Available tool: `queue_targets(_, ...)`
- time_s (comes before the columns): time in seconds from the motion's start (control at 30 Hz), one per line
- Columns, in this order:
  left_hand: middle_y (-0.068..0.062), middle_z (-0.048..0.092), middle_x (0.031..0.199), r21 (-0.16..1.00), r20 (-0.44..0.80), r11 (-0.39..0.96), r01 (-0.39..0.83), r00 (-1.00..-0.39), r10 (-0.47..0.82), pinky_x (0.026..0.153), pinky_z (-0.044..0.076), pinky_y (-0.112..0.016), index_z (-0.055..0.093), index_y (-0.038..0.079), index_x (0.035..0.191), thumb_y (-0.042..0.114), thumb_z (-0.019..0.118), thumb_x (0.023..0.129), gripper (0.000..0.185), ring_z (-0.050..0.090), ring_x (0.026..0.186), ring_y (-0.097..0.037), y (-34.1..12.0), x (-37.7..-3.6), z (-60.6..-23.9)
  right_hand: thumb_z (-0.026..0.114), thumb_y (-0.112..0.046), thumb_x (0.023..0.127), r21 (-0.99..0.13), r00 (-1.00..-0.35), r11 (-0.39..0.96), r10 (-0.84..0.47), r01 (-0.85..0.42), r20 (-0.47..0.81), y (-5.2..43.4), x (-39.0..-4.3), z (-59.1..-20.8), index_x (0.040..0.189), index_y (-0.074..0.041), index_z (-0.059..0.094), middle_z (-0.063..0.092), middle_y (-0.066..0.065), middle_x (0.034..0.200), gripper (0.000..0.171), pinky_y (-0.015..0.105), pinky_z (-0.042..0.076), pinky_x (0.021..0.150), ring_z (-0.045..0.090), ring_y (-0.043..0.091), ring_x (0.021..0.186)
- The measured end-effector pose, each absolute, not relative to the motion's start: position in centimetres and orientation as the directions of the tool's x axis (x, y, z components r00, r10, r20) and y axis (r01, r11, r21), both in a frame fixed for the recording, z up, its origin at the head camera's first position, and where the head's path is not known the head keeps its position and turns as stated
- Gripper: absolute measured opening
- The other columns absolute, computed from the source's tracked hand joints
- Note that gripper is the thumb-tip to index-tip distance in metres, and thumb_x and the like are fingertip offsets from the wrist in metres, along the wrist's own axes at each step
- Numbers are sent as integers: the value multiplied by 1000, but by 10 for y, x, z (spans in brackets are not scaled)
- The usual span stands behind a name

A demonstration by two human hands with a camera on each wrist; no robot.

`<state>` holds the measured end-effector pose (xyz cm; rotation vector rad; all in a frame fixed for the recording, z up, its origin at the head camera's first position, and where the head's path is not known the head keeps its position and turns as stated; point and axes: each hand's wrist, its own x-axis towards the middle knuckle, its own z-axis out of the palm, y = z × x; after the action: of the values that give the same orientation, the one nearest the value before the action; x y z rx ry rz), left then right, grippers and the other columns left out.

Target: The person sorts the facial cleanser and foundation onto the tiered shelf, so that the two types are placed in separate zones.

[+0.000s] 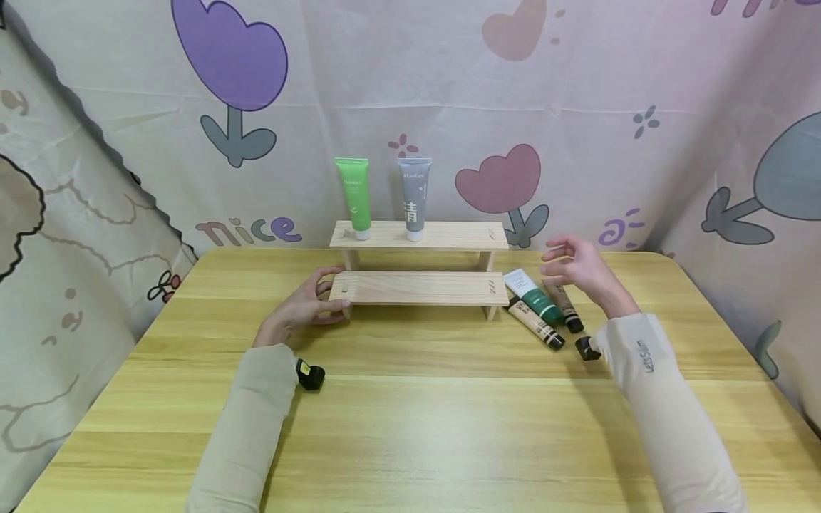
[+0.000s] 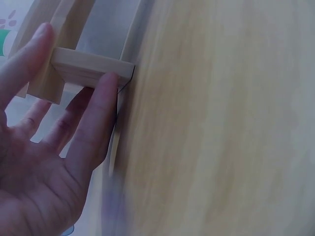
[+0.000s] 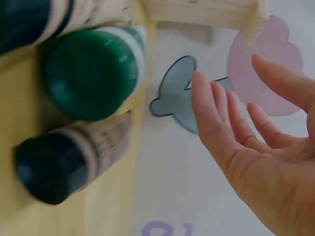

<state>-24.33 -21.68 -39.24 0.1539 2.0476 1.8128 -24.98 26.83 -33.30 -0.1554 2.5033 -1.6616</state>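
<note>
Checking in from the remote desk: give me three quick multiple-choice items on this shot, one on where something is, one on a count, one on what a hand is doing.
1. Where do the green tube and the grey tube stand?
A. on the upper step of the wooden shelf
B. on the lower step
C. flat on the table

2. How many tubes lie on the table right of the shelf?
A. one
B. three
C. five

3. What is the left hand doing?
A. lifting a tube
B. resting flat on the table
C. gripping the left end of the lower step

Answers: 1 A, both stand upright on the top board. 2 B, the lying tubes number three, side by side. 3 C, thumb and fingers clasp the board end, while the right hand hovers open above the lying tubes.
</note>
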Motion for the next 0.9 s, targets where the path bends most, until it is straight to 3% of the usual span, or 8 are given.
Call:
queue_targets(0.17,-24,24,161,972,-222,154,-179,-914,340,100,53,-48,11,11,162,-7,63,96,85,42,134,-40,-216,-243,-392,61,8,94,-908,-975,416,-178,45,-130,277,-251,-345,147,17,24,41,37,136,66,39,60,87,65,22,93)
queue_targets(0.37,-23,23,162,971,-226,155,-183,-914,336,99,54,-47,12,11,161,-7,62,96,84,41,134,-40,-215,-243,-393,64,10,91,-896,-966,439,-198,66,-168,282,-252,-355,145,19,24,42,37,132,68,32,62,81,64,18,85)
queue_targets(0.53,-24,25,161,973,-220,147,-179,-916,335,98,54,-47,13,11,161,-8,62,96,83,41,134,-40,-216,-244,-393,67,10,88,-860,-961,510,-226,21,-158,283,-252,-359,141,20,29,46,40,129,67,27,61,76,64,16,82)
queue_targets(0.67,-25,26,160,975,-212,140,-174,-917,337,97,55,-46,14,10,161,-9,62,96,83,43,132,-39,-216,-244,-393,70,8,84,-800,-957,597,-259,-55,-128,280,-254,-360,136,21,37,53,40,123,63,25,59,76,65,24,89)
queue_targets(0.9,-25,24,161,974,-215,148,-173,-916,340,100,53,-49,11,10,161,-8,62,96,84,41,134,-41,-217,-244,-394,66,7,89,-760,-935,649,-279,-15,-219,271,-255,-358,136,22,36,54,39,120,58,36,61,74,63,34,95)
